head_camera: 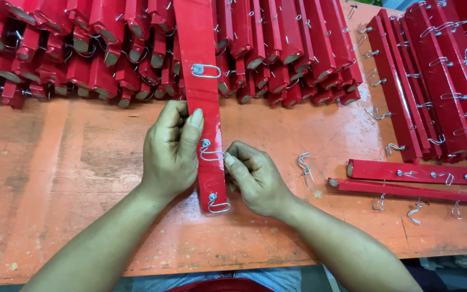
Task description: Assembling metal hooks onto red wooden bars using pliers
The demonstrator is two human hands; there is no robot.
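Both forearms entering from bottom edge, converging at centre of orange-red table [71, 162].

Left hand [171, 151]: fingers curled round left edge of long red painted slat [205, 108], thumb laid flat on its top face. Closed grip, slat held.

Right hand [255, 178]: fingers bent, tips pressed against right edge of same slat, beside middle wire hook [211, 151]. Partly closed; whether it pinches the hook or only touches the slat, cannot tell.

Slat: flat, narrow, glossy red, lying lengthwise away from body, near end on table between the two hands, far end running up over heap of red pieces [82, 54] at top. Three bent silver wire hooks on its face: one near far part [205, 70], one at middle between thumb tips, one at near end [218, 204]. Near-end hook just below both hands, touching neither as far as visible.

Position relative to hands: slat sandwiched, left hand touching left edge, right hand touching right edge; middle hook directly between them.

Surroundings: heap of red pieces with cut ends across top left and centre. Stack of long red slats with hooks [439, 75] at upper right. Two single red slats [417, 181] lying crosswise at right, well apart from right hand. Loose wire hooks [304, 165] scattered on table, nearest just right of right hand. Table surface scuffed, paint worn pale in patches.
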